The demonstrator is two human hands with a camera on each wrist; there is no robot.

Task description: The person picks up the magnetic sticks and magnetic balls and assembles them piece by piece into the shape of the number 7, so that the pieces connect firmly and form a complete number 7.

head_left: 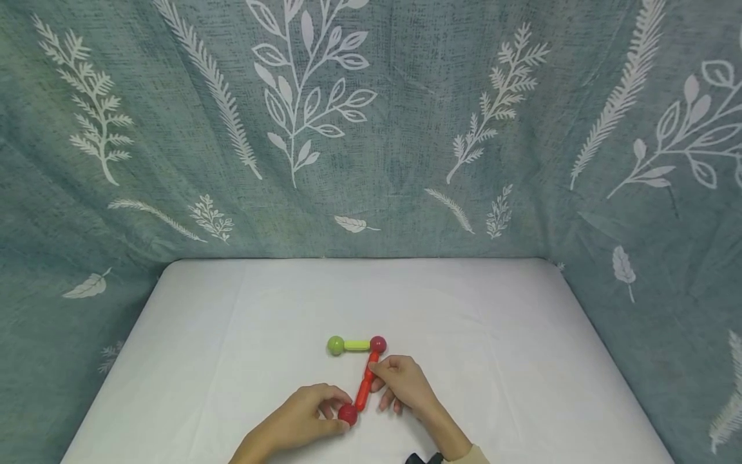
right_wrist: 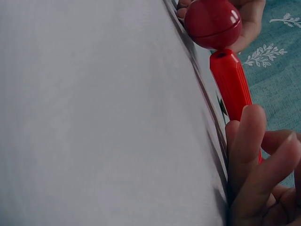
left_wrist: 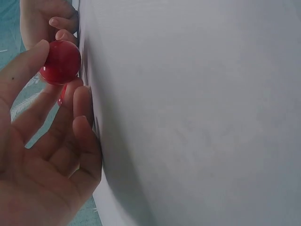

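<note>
My left hand (head_left: 307, 412) pinches a glossy red ball (head_left: 348, 414) between thumb and fingers, low over the white table. Close beside that ball is the near end of a red rod (head_left: 363, 394), which looks ridged in the right wrist view. My right hand (head_left: 406, 383) pinches the rod partway along with thumb and forefinger, its other fingers loosely bent. At its far end the rod meets a darker red ball (head_left: 378, 344). From there a short yellow-green rod (head_left: 356, 345) runs left to a green ball (head_left: 335, 345).
The white-covered table (head_left: 261, 309) extends around both hands. Behind it and along both sides hangs a blue-green curtain (head_left: 406, 129) with white leaf prints. A small black object (head_left: 423, 458) shows by the right wrist at the bottom edge.
</note>
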